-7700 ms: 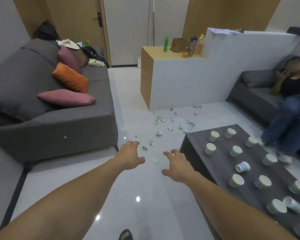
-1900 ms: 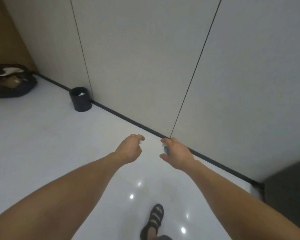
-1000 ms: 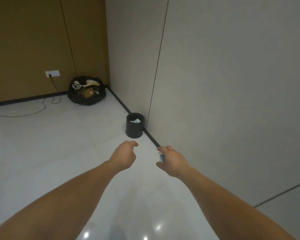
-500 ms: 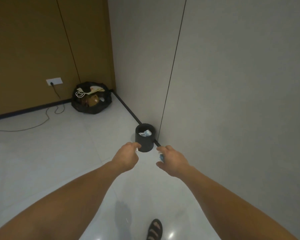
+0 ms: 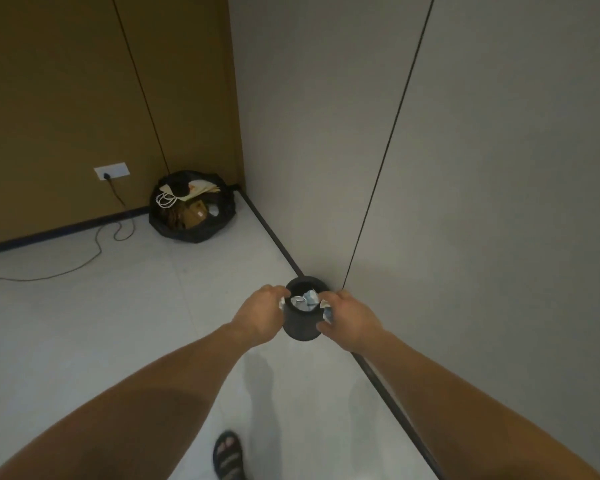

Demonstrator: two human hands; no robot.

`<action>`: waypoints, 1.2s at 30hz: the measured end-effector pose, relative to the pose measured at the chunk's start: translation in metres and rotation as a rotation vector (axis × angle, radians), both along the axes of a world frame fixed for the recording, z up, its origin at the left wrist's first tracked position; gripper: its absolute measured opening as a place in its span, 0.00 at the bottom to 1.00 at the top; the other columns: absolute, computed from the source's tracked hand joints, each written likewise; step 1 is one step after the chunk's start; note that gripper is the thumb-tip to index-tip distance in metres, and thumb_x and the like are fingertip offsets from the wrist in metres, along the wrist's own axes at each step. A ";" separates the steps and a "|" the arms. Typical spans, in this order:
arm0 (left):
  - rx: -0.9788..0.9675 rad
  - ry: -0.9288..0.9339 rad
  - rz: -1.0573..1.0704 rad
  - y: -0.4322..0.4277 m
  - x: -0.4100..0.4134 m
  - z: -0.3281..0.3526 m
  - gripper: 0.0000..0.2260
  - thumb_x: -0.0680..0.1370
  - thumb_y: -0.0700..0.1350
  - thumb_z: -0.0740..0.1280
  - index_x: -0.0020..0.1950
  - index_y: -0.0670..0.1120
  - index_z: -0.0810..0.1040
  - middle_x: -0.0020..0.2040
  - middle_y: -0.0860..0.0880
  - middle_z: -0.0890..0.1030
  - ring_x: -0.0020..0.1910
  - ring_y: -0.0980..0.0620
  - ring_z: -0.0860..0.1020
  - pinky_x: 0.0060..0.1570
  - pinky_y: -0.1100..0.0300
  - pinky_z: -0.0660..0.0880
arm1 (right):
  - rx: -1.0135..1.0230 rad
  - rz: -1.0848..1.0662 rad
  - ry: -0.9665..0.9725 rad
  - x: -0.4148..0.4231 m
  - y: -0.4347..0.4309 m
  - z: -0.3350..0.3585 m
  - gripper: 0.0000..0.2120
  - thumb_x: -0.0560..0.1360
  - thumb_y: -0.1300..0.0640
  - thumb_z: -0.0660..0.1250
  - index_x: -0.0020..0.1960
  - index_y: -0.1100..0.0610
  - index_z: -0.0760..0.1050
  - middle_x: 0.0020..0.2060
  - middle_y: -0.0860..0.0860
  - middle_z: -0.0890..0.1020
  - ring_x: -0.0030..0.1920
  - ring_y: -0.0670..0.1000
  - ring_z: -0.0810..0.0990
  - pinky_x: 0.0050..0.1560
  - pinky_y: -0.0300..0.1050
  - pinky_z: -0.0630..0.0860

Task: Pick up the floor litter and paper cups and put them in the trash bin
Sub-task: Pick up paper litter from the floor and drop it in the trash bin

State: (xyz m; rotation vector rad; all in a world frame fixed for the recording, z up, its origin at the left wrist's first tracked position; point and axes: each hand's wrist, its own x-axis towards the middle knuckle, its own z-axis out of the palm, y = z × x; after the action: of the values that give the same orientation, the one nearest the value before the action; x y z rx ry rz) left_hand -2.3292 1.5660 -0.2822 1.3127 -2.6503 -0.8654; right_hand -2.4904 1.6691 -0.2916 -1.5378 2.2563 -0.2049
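A small black trash bin point(image 5: 300, 329) stands on the white floor against the grey wall, with crumpled white and blue paper point(image 5: 303, 300) inside. My left hand point(image 5: 261, 315) is just left of the bin's rim and pinches a small white scrap of litter point(image 5: 282, 301). My right hand point(image 5: 350, 318) is just right of the rim and grips a crumpled white and blue piece of litter point(image 5: 327, 310). Both hands hover at rim height on either side of the bin.
A black bag point(image 5: 192, 211) full of rubbish sits in the corner by the brown wall. A cable point(image 5: 84, 258) runs from a wall socket point(image 5: 111, 171) across the floor. The grey wall point(image 5: 465, 202) is close on the right. My sandalled foot point(image 5: 228, 457) is below.
I have walked closer to the bin. Both hands, still holding litter, have come from in front of the bin to its two sides at the rim.
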 end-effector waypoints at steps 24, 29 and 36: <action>0.311 -0.167 -0.163 -0.333 -0.216 -0.182 0.18 0.77 0.38 0.62 0.67 0.45 0.73 0.61 0.43 0.76 0.60 0.46 0.75 0.62 0.57 0.71 | 0.195 -0.251 -0.189 -0.181 -0.289 -0.188 0.27 0.78 0.45 0.63 0.75 0.47 0.58 0.63 0.53 0.73 0.59 0.53 0.76 0.60 0.44 0.74; 0.373 -0.146 -0.172 -0.369 -0.264 -0.281 0.17 0.79 0.41 0.63 0.68 0.46 0.71 0.62 0.46 0.76 0.61 0.48 0.74 0.56 0.65 0.68 | 0.223 -0.233 -0.198 -0.230 -0.332 -0.287 0.22 0.79 0.47 0.62 0.71 0.50 0.63 0.61 0.51 0.74 0.56 0.49 0.77 0.55 0.39 0.74; 0.416 -0.194 -0.231 -0.396 -0.298 -0.448 0.13 0.79 0.42 0.63 0.64 0.46 0.72 0.57 0.47 0.77 0.56 0.49 0.77 0.54 0.63 0.71 | 0.277 -0.255 -0.151 -0.255 -0.365 -0.453 0.20 0.77 0.45 0.64 0.66 0.51 0.67 0.54 0.50 0.78 0.52 0.50 0.79 0.50 0.39 0.73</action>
State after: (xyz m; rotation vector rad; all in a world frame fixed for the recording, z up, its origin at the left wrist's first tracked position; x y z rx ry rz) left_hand -2.6267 1.1701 -0.7298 1.2286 -2.9236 -1.4556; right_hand -2.7457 1.3038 -0.7447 -1.0590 2.2457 -0.0718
